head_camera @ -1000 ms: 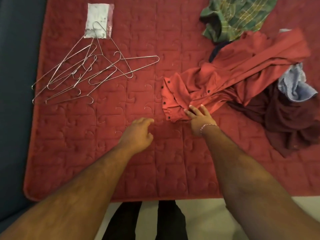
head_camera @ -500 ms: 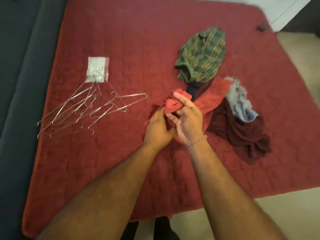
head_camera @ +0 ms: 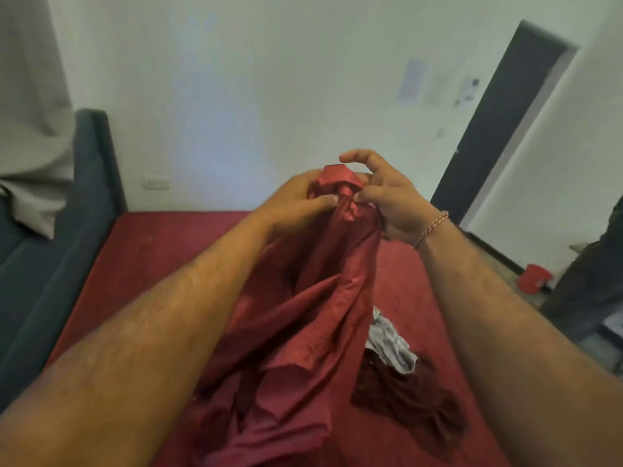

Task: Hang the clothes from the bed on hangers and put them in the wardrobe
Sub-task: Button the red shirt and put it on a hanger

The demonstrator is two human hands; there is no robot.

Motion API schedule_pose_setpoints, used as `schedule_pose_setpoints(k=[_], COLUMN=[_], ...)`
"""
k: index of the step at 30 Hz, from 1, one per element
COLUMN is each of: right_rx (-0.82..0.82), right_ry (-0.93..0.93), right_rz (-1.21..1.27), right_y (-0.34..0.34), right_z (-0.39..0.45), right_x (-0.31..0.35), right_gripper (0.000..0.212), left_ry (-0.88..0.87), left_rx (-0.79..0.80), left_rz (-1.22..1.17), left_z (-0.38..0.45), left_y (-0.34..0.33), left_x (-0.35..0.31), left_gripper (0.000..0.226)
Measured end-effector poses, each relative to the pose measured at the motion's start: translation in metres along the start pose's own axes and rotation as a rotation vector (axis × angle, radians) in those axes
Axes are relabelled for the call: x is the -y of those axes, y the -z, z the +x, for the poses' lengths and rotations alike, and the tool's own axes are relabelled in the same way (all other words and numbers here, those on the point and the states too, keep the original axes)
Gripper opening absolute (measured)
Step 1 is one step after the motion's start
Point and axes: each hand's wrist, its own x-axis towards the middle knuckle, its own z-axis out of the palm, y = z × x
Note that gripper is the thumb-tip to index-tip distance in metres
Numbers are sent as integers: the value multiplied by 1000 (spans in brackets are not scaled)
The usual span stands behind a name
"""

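Observation:
A red shirt [head_camera: 303,332] hangs bunched in front of me, lifted off the bed [head_camera: 161,251]. My left hand [head_camera: 296,200] grips its top from the left. My right hand [head_camera: 384,200] pinches the same top from the right, with the index finger raised and a bracelet on the wrist. Below on the red bedspread lie a grey-blue garment [head_camera: 391,342] and a dark maroon garment [head_camera: 408,399]. The hangers and the green plaid shirt are out of view.
A dark blue bed frame [head_camera: 50,281] runs along the left, with a pale cloth [head_camera: 30,170] over it. A white wall is ahead. A dark doorway [head_camera: 499,129] stands at the right. A red object [head_camera: 534,278] sits on the floor beyond the bed.
Both hands gathered the red shirt and raised it off the bed. The camera tilted up from the bedspread to the wall, so the hangers left the view.

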Motion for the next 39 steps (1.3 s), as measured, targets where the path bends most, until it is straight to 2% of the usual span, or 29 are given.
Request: schedule_pose_setpoints(k=[2, 5, 7, 9, 12, 17, 21, 23, 25, 27, 29, 31, 32, 35, 37, 39], right_rx=[-54, -146, -232, -348, -551, -708, -785, -732, -630, -546, -533, -568, -585, -525, -334, -140], right_ry=[39, 57, 64, 13, -122, -198, -226, -292, -353, -372, -315, -293, -288, -238, -160, -99], right_rz=[-262, -871, -1179, -1268, -1336, -1348, -1476, -1364, -825, -249, 35, 152, 164, 17, -141, -329], right_y=[12, 26, 35, 43, 49, 55, 61, 64, 63, 56, 44, 30, 22, 10, 11, 20], right_z=[3, 3, 0, -5, -11, -17, -25, -31, -41, -48, -48, -43, -42, -43, -48, -54], right_x=[28, 48, 48, 43, 39, 33, 27, 32, 41, 44, 46, 46, 48, 50, 51, 54], right_gripper=[52, 35, 19, 12, 21, 25, 13, 5, 14, 10, 8, 17, 25, 27, 16, 5], left_ry=[-48, -63, -56, -59, -95, -132, -118, -88, 29, 242, 367, 390, 382, 335, 200, 127], left_rx=[-44, -183, -254, -316, -345, -473, -499, -540, -613, -628, -570, -503, -420, 52, 343, 525], left_rz=[-24, 20, 75, 109, 137, 238, 286, 377, 623, 872, 905, 795, 684, 296, 166, 27], left_z=[15, 34, 46, 55, 59, 62, 57, 54, 51, 45, 42, 43, 45, 43, 40, 39], left_y=[13, 31, 45, 57, 66, 70, 72, 75, 83, 87, 77, 60, 50, 18, 1, -14], left_x=[-31, -65, -80, -90, -102, -109, -103, -100, -90, -78, -66, -59, -58, -64, -67, -59], left_gripper=[11, 19, 16, 14, 15, 16, 15, 16, 24, 28, 37, 37, 35, 24, 39, 44])
